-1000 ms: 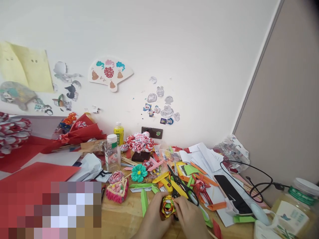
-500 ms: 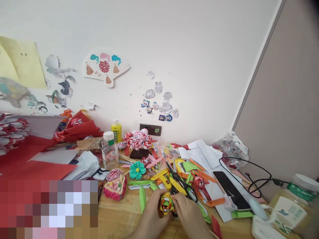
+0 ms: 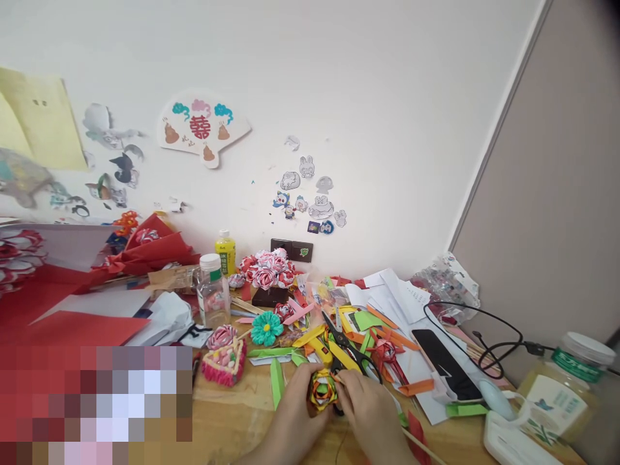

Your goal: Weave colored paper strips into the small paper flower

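Above the desk (image 3: 237,423), toward its near edge, the left hand (image 3: 299,397) grasps a multicoloured paper flower (image 3: 323,390); the right hand (image 3: 363,403) pinches its right side. Scissors (image 3: 341,338) lie just beyond.

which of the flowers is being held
The yellow, orange and green flower, between the left hand and right hand; no hand touches the teal flower or any other.
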`<state>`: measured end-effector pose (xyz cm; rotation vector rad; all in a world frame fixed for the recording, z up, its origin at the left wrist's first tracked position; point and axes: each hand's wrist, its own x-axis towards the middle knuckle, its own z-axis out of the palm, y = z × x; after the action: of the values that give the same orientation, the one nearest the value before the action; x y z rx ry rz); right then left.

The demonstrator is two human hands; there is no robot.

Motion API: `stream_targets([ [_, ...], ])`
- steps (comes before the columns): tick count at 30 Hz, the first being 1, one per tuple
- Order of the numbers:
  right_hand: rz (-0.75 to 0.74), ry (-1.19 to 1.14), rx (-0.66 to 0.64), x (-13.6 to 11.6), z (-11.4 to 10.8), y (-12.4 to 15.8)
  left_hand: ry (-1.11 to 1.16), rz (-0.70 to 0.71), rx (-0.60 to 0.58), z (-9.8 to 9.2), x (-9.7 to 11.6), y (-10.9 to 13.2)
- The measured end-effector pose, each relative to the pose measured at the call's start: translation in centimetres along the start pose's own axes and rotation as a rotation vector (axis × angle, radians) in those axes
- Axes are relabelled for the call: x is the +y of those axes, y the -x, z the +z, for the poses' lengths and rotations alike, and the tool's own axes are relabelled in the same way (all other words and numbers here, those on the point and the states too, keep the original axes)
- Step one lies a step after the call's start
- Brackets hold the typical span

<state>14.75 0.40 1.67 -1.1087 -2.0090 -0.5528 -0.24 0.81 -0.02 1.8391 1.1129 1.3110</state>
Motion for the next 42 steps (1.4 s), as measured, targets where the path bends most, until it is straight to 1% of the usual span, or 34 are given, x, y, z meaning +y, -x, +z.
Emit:
stream_targets([
  [5, -0.013, -0.040, -0.027, 0.1, 0.4, 0.3, -0.005, 0.003, 0.000, 0.0, 0.0, 0.0],
  [9, -0.034, -0.028, -0.032, 0.1, 0.4, 0.4, 0.004, 0.011, -0.004, 0.0, -0.2, 0.0],
  [13, 0.003, -0.046, -0.019, 0.1, 0.4, 0.5, -0.010, 0.024, -0.002, 0.0, -0.2, 0.1],
  [17, 0.025, -0.067, -0.043, 0.1, 0.3, 0.5, -0.011, 0.027, -0.010, -0.1, -0.2, 0.1],
  [20, -0.029, -0.027, -0.036, 0.1, 0.5, 0.6, -0.006, 0.025, -0.012, 0.0, -0.3, 0.1],
  [23, -0.100, 0.061, -0.005, 0.3, 1.0, 0.7, -0.001, 0.035, -0.002, 0.1, -0.5, 0.0],
  [26, -0.124, 0.116, -0.003, 0.4, 1.4, 0.9, -0.001, 0.045, -0.002, 0.1, -0.7, -0.1],
  [28, -0.113, 0.113, -0.009, 0.4, 1.4, 0.9, -0.009, 0.040, -0.008, 0.1, -0.8, -0.1],
  [34, -0.002, 0.000, 0.003, 0.2, 0.4, 0.5, -0.012, 0.025, -0.006, 0.0, -0.4, -0.1],
  [40, -0.056, 0.062, 0.011, 0.0, 0.4, 0.3, -0.039, 0.046, -0.008, -0.1, -0.4, 0.0],
  [42, -0.052, 0.057, 0.007, 0.0, 0.3, 0.3, -0.036, 0.052, -0.003, 0.0, -0.4, 0.0],
])
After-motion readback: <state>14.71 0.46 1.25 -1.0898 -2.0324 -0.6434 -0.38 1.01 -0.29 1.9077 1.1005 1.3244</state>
